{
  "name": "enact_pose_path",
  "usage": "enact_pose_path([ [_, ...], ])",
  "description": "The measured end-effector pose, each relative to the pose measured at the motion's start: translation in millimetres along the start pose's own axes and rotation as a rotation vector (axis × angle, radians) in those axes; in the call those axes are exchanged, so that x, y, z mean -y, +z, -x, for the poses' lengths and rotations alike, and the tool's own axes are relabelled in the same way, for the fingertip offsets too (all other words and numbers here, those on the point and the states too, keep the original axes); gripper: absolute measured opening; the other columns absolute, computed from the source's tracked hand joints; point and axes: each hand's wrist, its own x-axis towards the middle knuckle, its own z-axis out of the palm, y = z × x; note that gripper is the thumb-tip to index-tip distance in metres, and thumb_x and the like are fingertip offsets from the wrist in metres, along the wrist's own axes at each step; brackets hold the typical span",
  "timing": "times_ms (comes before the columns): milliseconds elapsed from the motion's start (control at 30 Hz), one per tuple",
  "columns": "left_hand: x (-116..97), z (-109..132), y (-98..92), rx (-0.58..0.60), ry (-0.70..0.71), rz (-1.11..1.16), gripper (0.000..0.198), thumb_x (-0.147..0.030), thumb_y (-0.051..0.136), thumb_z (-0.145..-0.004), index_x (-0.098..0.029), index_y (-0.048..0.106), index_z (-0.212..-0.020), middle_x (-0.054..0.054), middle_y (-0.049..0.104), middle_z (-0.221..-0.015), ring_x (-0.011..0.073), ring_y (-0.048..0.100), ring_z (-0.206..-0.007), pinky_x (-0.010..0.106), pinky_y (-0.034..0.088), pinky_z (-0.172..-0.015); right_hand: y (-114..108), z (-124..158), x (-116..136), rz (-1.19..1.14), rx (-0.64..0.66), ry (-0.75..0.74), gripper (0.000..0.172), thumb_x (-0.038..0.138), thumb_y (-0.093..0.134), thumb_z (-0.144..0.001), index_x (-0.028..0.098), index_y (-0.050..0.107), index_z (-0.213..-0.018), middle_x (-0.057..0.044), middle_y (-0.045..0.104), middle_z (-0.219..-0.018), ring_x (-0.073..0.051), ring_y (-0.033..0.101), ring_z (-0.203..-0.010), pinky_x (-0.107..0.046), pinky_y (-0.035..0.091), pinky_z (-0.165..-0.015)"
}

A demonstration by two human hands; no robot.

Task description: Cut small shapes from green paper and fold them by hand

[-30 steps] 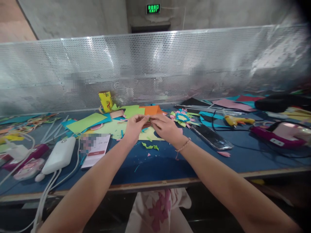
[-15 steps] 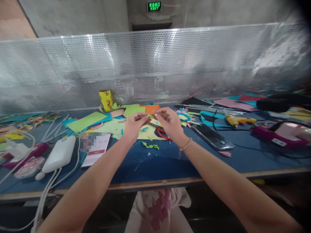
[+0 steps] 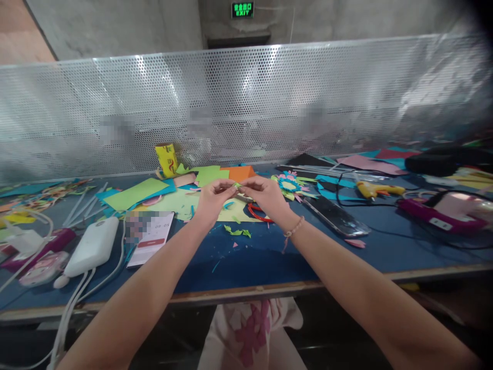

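A small piece of green paper (image 3: 238,185) is pinched between the fingertips of both hands above the table. My left hand (image 3: 216,199) grips it from the left, thumb against fingers. From the right, my right hand (image 3: 266,196) closes on it the same way; the fingers hide most of the piece. Beneath the hands lies a pale yellow sheet (image 3: 181,204) with paper scraps on it. Red-handled scissors (image 3: 257,213) show partly under my right hand. Curled green paper scraps (image 3: 237,232) lie nearer to me. A blue and pink paper flower (image 3: 288,182) is just right of my right hand.
On the left are a phone with a lit screen (image 3: 152,241), a white power bank (image 3: 92,246) and cables. A dark phone (image 3: 335,216), a yellow glue gun (image 3: 377,190) and a purple power strip (image 3: 439,216) lie right. A perforated metal panel (image 3: 246,103) stands behind.
The fingertips of my two hands have come closer together, and the green paper shows more clearly between them. My right hand has shifted slightly left. The view has moved a little.
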Motion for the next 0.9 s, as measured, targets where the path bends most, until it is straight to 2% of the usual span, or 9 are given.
enact_pose_path([
  [133,-1,0,-0.7,-0.004,0.001,-0.024,0.023,-0.029,0.070,-0.057,-0.016,0.064,-0.076,0.001,0.063,-0.068,0.0106,0.059,-0.068,0.029,0.046,-0.075,0,-1,-1,-0.040,0.022,0.019,0.015,0.027,0.064,-0.065,0.015,0.064,-0.075,-0.003,0.065,-0.067,-0.013,0.059,-0.060,-0.028,0.049,-0.059],
  [267,-3,0,-1.0,-0.033,-0.015,-0.072,0.026,-0.027,0.071,-0.056,-0.016,0.065,-0.079,0.001,0.063,-0.068,0.0104,0.058,-0.066,0.028,0.046,-0.071,1,-1,-1,-0.012,0.017,-0.021,0.015,0.022,0.062,-0.066,0.015,0.061,-0.079,-0.003,0.064,-0.072,-0.013,0.060,-0.065,-0.028,0.050,-0.062],
  [433,-3,1,-0.9,0.012,0.020,-0.116,0.025,-0.025,0.069,-0.058,-0.016,0.065,-0.082,0.003,0.065,-0.075,0.0107,0.058,-0.069,0.027,0.045,-0.072,2,1,1,0.075,0.002,-0.092,0.012,0.018,0.056,-0.069,0.018,0.060,-0.081,-0.003,0.063,-0.077,-0.014,0.060,-0.071,-0.029,0.050,-0.065],
  [567,-2,4,1.9,0.040,0.058,-0.126,0.024,-0.024,0.068,-0.059,-0.015,0.064,-0.081,0.005,0.066,-0.078,0.0131,0.060,-0.074,0.029,0.046,-0.075,3,2,3,0.114,-0.029,-0.102,0.009,0.015,0.052,-0.070,0.018,0.057,-0.077,-0.003,0.061,-0.075,-0.014,0.059,-0.069,-0.028,0.050,-0.060],
  [767,-5,9,10.9,-0.003,-0.004,0.102,0.018,-0.023,0.069,-0.059,-0.014,0.063,-0.073,0.003,0.065,-0.072,0.0129,0.061,-0.072,0.034,0.047,-0.080,5,3,5,0.106,-0.046,-0.115,0.007,0.016,0.050,-0.070,0.019,0.054,-0.076,-0.003,0.058,-0.077,-0.013,0.058,-0.066,-0.025,0.048,-0.054],
  [900,-6,10,13.6,-0.026,-0.023,0.181,0.017,-0.022,0.070,-0.057,-0.014,0.062,-0.070,0.002,0.065,-0.070,0.0120,0.061,-0.069,0.034,0.047,-0.081,7,4,7,0.107,-0.042,-0.118,0.006,0.018,0.050,-0.072,0.019,0.053,-0.076,-0.003,0.057,-0.077,-0.012,0.056,-0.065,-0.025,0.048,-0.055],
])
